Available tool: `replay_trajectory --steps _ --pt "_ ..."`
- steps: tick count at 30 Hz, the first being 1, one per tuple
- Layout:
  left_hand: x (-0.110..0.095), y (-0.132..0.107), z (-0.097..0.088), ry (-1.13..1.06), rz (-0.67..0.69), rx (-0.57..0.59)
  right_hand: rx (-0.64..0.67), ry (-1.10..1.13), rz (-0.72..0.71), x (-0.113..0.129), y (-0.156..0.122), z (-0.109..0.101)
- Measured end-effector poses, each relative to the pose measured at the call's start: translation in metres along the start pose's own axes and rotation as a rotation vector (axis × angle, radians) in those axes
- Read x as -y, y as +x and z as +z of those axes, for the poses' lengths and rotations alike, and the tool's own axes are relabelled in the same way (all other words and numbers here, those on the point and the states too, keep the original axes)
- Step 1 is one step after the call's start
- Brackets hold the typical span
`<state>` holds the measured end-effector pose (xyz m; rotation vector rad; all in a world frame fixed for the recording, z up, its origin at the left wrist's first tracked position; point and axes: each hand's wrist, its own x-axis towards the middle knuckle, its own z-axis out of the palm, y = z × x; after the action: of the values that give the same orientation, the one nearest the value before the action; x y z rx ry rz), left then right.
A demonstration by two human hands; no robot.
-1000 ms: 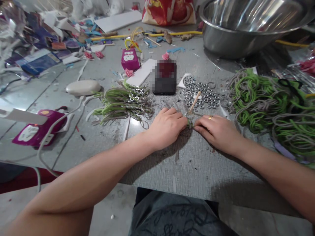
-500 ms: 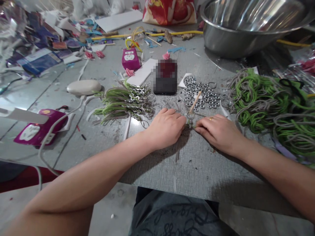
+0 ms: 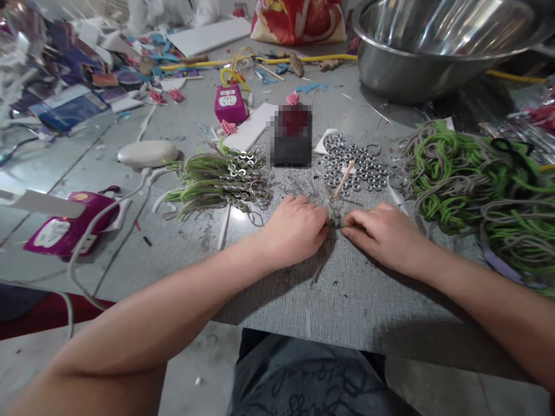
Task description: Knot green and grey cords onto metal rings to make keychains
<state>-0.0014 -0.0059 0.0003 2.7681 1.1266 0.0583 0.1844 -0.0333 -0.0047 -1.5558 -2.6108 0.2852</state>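
Observation:
My left hand and my right hand rest on the grey table, fingertips meeting. Both are closed in a pinch on a small piece of green and grey cord with a metal ring at its top. Just beyond lies a spread of small metal nuts with a wooden stick across them. To the left sits a bundle of finished green-grey corded pieces with rings. A large heap of loose green and grey cords lies to the right.
A dark phone lies behind the nuts. A big steel bowl stands at the back right. Two magenta power strips, a white oval device with a cable, and paper scraps crowd the left and rear.
Both hands have stayed pinched on the cord. The right hand has rolled slightly, hiding the ring on its finger.

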Motion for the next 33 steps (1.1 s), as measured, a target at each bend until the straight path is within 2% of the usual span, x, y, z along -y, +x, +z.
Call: replay_trajectory --steps 10,14,23,30,33 --pt "-0.006 -0.002 -0.001 0.009 -0.033 -0.022 -0.040 -0.017 0.022 0.000 -0.001 0.001" --pt "-0.003 0.000 0.003 0.031 -0.036 -0.026 -0.006 -0.005 0.002 0.002 0.000 -0.001" --pt "-0.002 0.007 -0.007 -0.073 -0.042 0.143 0.072 0.007 0.031 0.002 0.000 -0.005" --pt "0.001 0.009 -0.015 -0.097 0.000 0.212 0.256 0.037 0.025 0.003 -0.001 -0.015" --pt "0.001 0.010 -0.018 -0.092 0.024 0.241 0.280 0.035 -0.023 0.002 -0.001 -0.016"
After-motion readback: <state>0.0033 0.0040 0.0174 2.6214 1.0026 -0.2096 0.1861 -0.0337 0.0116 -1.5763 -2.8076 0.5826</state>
